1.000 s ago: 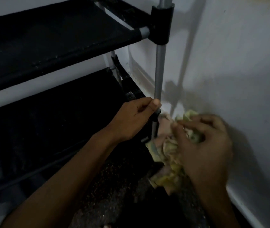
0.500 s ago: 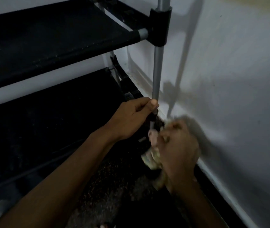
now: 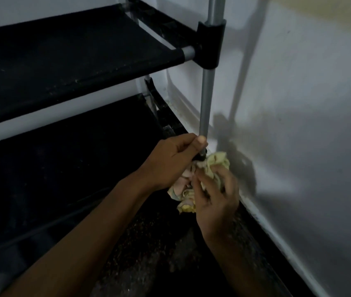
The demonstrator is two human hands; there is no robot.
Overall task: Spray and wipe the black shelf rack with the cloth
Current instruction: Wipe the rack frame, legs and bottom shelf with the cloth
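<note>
The black shelf rack has an upper fabric shelf [image 3: 67,56] and a lower one [image 3: 63,159], joined by a grey metal post [image 3: 207,93] with a black connector [image 3: 210,47]. My left hand [image 3: 174,161] grips the foot of that post, thumb on the tube. My right hand [image 3: 215,196] holds a crumpled pale yellow cloth [image 3: 191,189] bunched against the post's base, just below my left hand. No spray bottle is in view.
A white wall [image 3: 298,125] stands close on the right of the post, with a white skirting [image 3: 281,239] running along the dark speckled floor [image 3: 149,243]. The rack's rear post [image 3: 149,91] is near the back wall.
My right hand has brought the cloth in from the right to the foot of the post, beneath my left hand. My left hand has kept its grip on the post.
</note>
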